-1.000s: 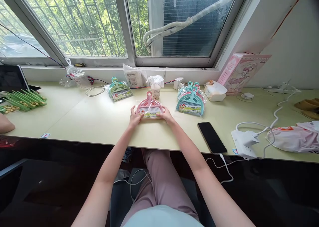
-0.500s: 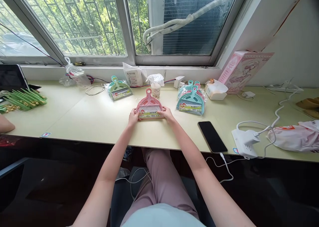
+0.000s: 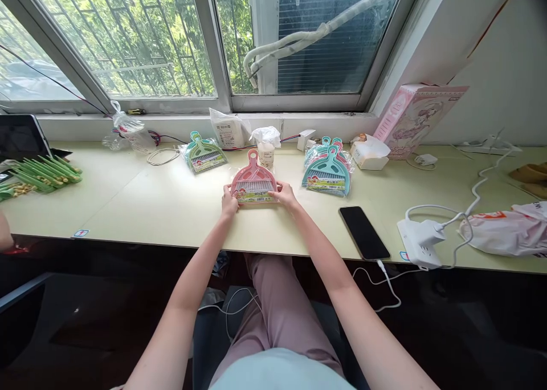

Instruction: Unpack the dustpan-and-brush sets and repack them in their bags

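A pink mini dustpan and brush set [image 3: 253, 179], in a clear wrapper with a printed label, is between my hands over the table. My left hand [image 3: 229, 200] grips its lower left side. At the lower right side, my right hand [image 3: 284, 195] grips it too, with the thumb on the front by the label. Left of it lies a green wrapped dustpan set [image 3: 204, 152]. On the right is a pile of wrapped dustpan sets, a teal one [image 3: 327, 173] on top and a pink one showing behind.
A phone [image 3: 364, 233] on a cable lies near the table edge, beside a white power strip [image 3: 421, 243]. Behind stand a tissue-topped cup [image 3: 266, 150], a tissue box [image 3: 370, 152] and a pink box [image 3: 416, 119]. Green stalks [image 3: 45, 173] and another person's arm [image 3: 4, 233] are at left.
The pink dustpan set and both hands stay almost in place, still gripping. The other person's arm at the left has moved down off the table edge. The view has shifted slightly.
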`<state>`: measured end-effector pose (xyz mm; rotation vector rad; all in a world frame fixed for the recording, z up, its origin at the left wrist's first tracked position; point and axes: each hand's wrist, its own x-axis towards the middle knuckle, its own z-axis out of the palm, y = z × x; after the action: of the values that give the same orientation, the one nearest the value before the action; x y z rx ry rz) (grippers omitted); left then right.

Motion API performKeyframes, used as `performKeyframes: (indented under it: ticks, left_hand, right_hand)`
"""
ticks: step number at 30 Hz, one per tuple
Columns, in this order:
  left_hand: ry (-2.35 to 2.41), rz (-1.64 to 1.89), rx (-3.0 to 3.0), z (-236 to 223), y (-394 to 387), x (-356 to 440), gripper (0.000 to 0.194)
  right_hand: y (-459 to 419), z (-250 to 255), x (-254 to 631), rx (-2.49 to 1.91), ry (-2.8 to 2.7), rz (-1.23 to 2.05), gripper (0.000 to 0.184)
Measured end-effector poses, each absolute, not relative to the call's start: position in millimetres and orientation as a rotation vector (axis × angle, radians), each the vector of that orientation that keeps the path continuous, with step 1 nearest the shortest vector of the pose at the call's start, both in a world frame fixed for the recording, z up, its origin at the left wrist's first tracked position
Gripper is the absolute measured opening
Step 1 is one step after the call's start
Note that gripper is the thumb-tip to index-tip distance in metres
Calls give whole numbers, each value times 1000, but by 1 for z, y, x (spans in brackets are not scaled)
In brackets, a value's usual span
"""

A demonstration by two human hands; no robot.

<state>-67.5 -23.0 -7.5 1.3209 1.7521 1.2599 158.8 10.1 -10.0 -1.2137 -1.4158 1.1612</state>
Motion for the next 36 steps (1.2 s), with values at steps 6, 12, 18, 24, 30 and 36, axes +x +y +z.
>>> performKeyframes:
  ticks: [6,12,18,24,30,36]
  left_hand:
    - [1684,1340,1402,-3,-28,-63,28]
    - [1754,1291,1906,-4,-36,-59,27]
    - [1712,1208,2131,-2,-44,-58,40]
    - [1590,1241,2097,3,-50,-64,48]
    - [1643,1240,2016,7,-50,-68,43]
    - [1681,1134,2037,8,-49,-66,37]
  right_hand:
    - [11,-9,164,-1141,-1397,1171,59]
    - [14,-2,191,-1015,-1360,1272,60]
    - [6,15,207,-903,-1407,1246,57]
    - [7,27,236,-868,-1177,888,46]
    - [16,18,293,-1218,-741,503,48]
    - [6,10,328,-1401,-704,538,42]
